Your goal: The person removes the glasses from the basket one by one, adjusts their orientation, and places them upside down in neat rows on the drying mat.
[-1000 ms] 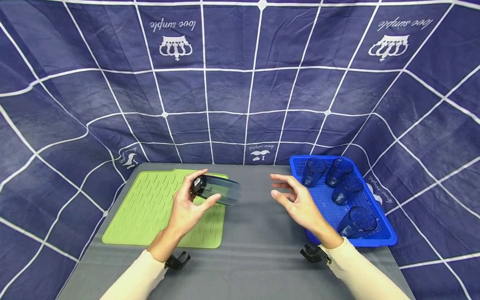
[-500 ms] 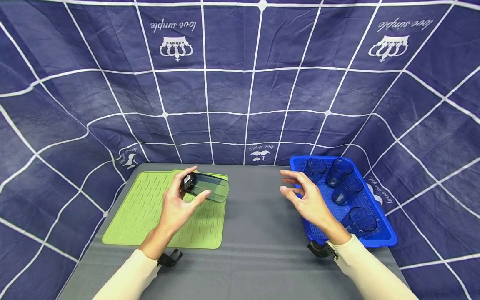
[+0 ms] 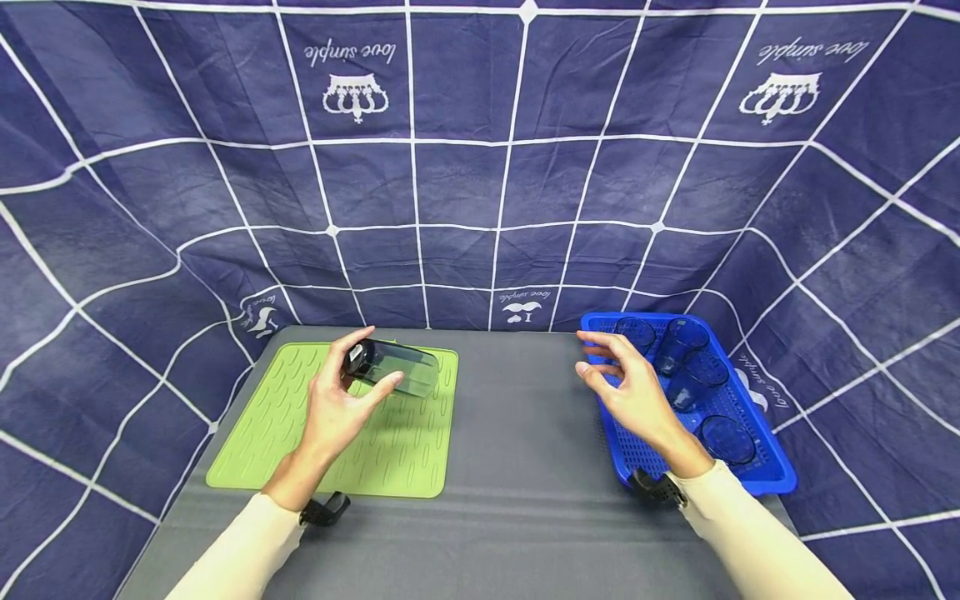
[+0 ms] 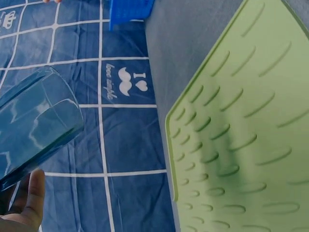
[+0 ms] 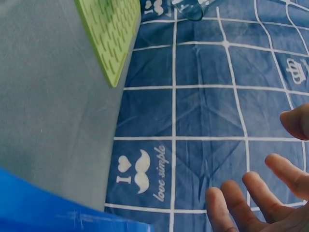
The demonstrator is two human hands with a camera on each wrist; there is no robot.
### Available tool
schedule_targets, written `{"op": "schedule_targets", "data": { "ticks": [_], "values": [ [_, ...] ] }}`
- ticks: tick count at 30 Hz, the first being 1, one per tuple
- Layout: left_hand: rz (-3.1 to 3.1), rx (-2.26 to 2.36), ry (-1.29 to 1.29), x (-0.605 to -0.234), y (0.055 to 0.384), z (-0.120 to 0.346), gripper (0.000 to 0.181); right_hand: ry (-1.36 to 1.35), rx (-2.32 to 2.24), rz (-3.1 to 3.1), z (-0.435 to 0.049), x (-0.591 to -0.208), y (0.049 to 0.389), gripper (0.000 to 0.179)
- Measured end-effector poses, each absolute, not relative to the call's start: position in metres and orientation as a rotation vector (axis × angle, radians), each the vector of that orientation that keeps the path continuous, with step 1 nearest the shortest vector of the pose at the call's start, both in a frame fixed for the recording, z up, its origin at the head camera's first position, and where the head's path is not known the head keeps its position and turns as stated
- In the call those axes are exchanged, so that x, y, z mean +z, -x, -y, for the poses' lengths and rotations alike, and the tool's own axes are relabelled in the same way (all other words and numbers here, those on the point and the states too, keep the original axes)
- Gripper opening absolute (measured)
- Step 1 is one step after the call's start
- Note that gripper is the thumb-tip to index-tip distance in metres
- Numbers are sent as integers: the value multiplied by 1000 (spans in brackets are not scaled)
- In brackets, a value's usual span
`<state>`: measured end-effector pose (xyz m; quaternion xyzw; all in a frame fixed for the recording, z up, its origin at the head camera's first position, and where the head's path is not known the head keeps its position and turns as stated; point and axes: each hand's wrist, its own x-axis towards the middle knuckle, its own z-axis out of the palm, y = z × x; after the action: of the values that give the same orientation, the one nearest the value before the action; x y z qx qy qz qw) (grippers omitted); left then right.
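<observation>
My left hand (image 3: 333,412) grips a clear drinking glass (image 3: 405,367) near its thick base, thumb on the near side and fingers on the far side. The glass lies nearly on its side, its mouth pointing right, above a light green ridged mat (image 3: 375,458). In the left wrist view the open end of the glass (image 4: 43,121) shows at the left, apart from the mat. My right hand (image 3: 636,396) holds nothing; its fingers are loosely bent over the left edge of a blue plastic basket (image 3: 776,475). In the right wrist view those fingers (image 5: 260,195) are spread apart.
Several glasses stand in the basket, among them one at the back (image 3: 684,343) and one at the front (image 3: 727,442). A grey tabletop (image 3: 517,433) lies between mat and basket. Blue checked cloth (image 3: 457,183) walls off the back and sides.
My left hand has carried the glass leftward, farther over the mat. My right hand has moved rightward, from beside the basket to over its left edge.
</observation>
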<state>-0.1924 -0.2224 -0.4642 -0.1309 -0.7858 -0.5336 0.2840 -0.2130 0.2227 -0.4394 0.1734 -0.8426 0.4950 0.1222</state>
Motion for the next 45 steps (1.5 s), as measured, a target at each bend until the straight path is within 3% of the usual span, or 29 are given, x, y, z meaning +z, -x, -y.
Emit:
{"op": "schedule_targets", "data": {
  "ticks": [45],
  "values": [
    [2206, -1135, 25, -481, 227, 292, 82, -429, 1022, 2480, -280, -444, 262, 48]
  ]
}}
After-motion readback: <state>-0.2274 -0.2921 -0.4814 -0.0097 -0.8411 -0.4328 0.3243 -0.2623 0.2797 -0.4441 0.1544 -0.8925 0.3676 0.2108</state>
